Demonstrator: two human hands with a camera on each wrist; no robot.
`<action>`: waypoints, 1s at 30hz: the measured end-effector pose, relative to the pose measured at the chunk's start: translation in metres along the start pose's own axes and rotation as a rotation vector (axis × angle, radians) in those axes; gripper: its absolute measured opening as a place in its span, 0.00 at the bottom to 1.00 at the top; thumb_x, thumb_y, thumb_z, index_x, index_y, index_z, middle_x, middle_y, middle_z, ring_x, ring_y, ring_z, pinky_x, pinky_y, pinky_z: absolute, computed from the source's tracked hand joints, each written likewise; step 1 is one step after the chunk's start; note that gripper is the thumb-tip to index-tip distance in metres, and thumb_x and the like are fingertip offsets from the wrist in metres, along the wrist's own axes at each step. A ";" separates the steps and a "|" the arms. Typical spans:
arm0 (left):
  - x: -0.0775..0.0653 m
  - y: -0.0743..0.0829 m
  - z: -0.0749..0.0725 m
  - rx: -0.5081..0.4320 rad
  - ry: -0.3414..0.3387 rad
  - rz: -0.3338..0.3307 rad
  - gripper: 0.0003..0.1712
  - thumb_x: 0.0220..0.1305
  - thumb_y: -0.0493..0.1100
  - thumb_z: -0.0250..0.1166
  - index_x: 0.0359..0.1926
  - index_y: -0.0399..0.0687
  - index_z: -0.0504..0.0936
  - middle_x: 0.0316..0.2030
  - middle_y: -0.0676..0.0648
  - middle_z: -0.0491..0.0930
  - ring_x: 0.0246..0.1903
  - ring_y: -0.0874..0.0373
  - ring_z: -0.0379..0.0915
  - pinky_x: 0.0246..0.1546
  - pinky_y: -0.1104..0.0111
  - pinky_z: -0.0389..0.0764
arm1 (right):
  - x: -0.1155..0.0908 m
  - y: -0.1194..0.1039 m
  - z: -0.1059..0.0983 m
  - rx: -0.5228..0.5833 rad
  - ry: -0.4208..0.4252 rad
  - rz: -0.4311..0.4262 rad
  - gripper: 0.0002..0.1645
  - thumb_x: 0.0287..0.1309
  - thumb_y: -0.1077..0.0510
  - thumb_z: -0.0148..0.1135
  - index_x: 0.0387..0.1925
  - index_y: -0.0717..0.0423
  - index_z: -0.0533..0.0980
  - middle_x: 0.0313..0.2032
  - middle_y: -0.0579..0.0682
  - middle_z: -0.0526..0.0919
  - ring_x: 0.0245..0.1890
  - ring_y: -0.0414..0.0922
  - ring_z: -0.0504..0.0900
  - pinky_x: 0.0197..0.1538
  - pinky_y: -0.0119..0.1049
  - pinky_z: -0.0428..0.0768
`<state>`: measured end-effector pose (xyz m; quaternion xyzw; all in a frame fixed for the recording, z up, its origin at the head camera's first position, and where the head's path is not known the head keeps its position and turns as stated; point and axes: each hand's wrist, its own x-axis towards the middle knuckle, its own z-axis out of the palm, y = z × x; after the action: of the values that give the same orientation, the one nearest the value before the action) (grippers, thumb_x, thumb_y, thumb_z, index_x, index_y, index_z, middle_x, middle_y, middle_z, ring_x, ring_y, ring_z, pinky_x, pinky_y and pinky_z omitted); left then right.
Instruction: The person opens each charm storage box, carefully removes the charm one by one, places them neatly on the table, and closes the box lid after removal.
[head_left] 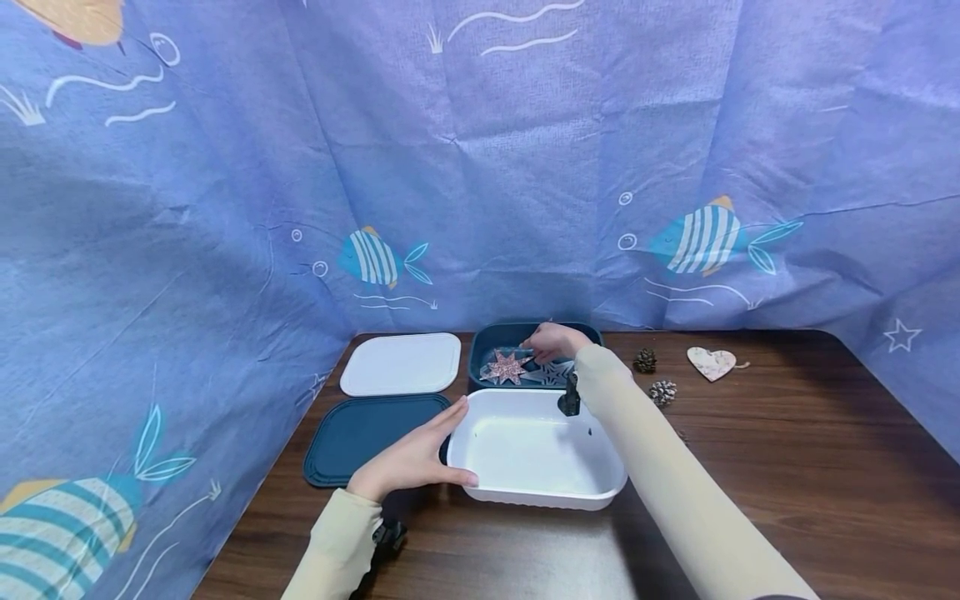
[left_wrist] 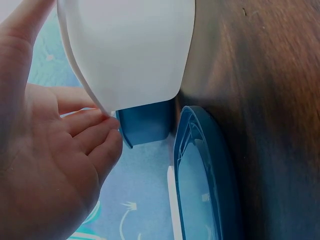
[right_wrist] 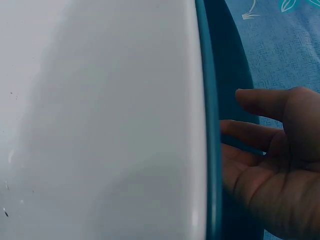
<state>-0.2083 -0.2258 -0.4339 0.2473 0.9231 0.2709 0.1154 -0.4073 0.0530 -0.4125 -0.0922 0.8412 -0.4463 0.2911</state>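
Decorations (head_left: 551,374) in one dark-blue rectangular box (head_left: 497,336), upper centre, including one pink glittery star (head_left: 504,367), are apparently being handled; a pinch seems needed next. Any grasp by the right hand (head_left: 557,341) cannot be told; one white rectangular box (head_left: 534,450), centre, is touched by the left hand (head_left: 408,458), fingers spread. Two brown pine cones (head_left: 645,360) are clearly seen.

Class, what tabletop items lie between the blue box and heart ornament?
Head view: a pine cone lies between blue box and heart ornament, a second pine cone lower.

No text, label, brand or number can be read on the white box (head_left: 536,450) beside the left hand (head_left: 412,457) or the blue box (head_left: 485,335) at the right hand (head_left: 557,340).
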 end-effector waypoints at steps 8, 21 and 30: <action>0.000 0.000 -0.001 0.002 0.005 0.003 0.67 0.51 0.74 0.70 0.81 0.53 0.48 0.80 0.53 0.44 0.76 0.53 0.45 0.71 0.49 0.60 | -0.002 -0.001 0.002 0.051 0.014 -0.032 0.23 0.76 0.63 0.49 0.66 0.72 0.69 0.35 0.55 0.73 0.39 0.50 0.75 0.57 0.46 0.76; 0.000 0.001 -0.001 -0.003 0.000 -0.006 0.66 0.52 0.73 0.71 0.81 0.54 0.47 0.80 0.56 0.43 0.77 0.53 0.45 0.71 0.49 0.59 | 0.000 0.001 0.007 -0.021 0.020 -0.068 0.18 0.73 0.64 0.51 0.56 0.71 0.77 0.54 0.59 0.79 0.52 0.51 0.80 0.62 0.46 0.76; 0.000 0.000 -0.001 -0.003 -0.001 -0.002 0.66 0.52 0.72 0.71 0.81 0.54 0.47 0.80 0.54 0.43 0.77 0.53 0.45 0.71 0.49 0.60 | 0.004 0.002 0.008 -0.028 0.045 -0.075 0.21 0.68 0.72 0.49 0.59 0.72 0.76 0.57 0.64 0.80 0.51 0.52 0.82 0.58 0.44 0.79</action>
<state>-0.2085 -0.2260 -0.4333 0.2463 0.9229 0.2721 0.1165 -0.4059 0.0467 -0.4192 -0.1179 0.8497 -0.4468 0.2540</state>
